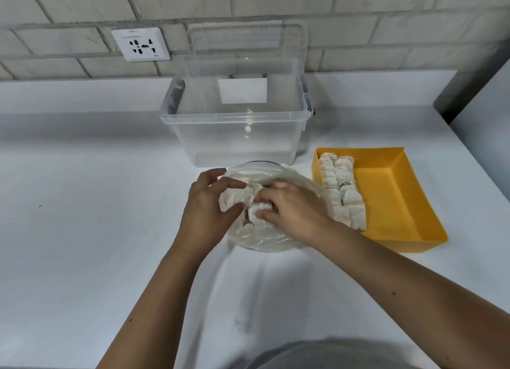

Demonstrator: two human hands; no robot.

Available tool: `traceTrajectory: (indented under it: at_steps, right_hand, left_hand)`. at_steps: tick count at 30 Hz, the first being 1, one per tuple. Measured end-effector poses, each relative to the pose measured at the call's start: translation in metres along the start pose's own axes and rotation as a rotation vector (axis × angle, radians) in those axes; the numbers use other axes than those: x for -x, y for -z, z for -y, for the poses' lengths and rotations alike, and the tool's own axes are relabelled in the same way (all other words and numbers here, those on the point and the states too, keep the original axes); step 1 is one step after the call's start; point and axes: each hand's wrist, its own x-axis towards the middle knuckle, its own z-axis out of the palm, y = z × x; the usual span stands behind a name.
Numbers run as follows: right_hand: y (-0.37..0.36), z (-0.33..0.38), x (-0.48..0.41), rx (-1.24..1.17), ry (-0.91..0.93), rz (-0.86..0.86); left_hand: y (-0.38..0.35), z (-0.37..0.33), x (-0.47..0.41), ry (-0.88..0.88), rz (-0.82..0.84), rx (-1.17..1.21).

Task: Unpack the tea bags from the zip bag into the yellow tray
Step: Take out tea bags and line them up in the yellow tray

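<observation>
A clear zip bag (pixel 262 237) lies on the white counter, its mouth facing the far side, with white tea bags (pixel 252 212) inside. My left hand (pixel 209 205) grips the bag's left side with curled fingers. My right hand (pixel 292 205) reaches into the bag, fingers curled around tea bags there. To the right stands the yellow tray (pixel 392 192). Several white tea bags in the tray (pixel 342 189) sit in two rows along its left wall.
A clear plastic storage bin (pixel 234 120) stands open behind the zip bag, its lid leaning on the brick wall. A white wall socket (pixel 140 44) is at the upper left. A grey edge (pixel 474 98) rises at the far right.
</observation>
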Motion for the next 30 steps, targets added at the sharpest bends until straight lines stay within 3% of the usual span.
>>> traceTrajectory:
  at_steps: [4,9,11,14,16,20,25,30]
  right_hand:
    - [0.003,-0.005,0.003,-0.088,0.037,-0.082]
    - [0.026,-0.013,0.018,-0.445,-0.007,-0.280]
    - [0.030,-0.012,0.025,-0.593,-0.045,-0.311]
    - [0.033,-0.011,0.033,-0.735,-0.011,-0.402]
    - [0.033,-0.010,0.038,-0.706,0.054,-0.464]
    - [0.034,-0.007,0.043,-0.653,0.152,-0.570]
    - [0.031,-0.007,0.044,-0.516,0.267,-0.380]
    - [0.023,-0.015,0.036,-0.354,0.084,-0.275]
  left_hand:
    - [0.002,-0.008,0.006,0.013,-0.175,-0.025]
    - [0.013,-0.025,0.012,0.061,-0.297,-0.037]
    - [0.018,-0.036,0.010,0.223,-0.154,0.143]
    - [0.018,-0.053,0.007,0.521,0.250,0.413]
    - [0.014,-0.058,0.010,0.596,0.351,0.539]
    - [0.008,-0.059,0.013,0.659,0.383,0.656]
    - [0.001,-0.059,0.014,0.625,0.319,0.785]
    - [0.009,-0.045,0.013,0.580,0.186,0.851]
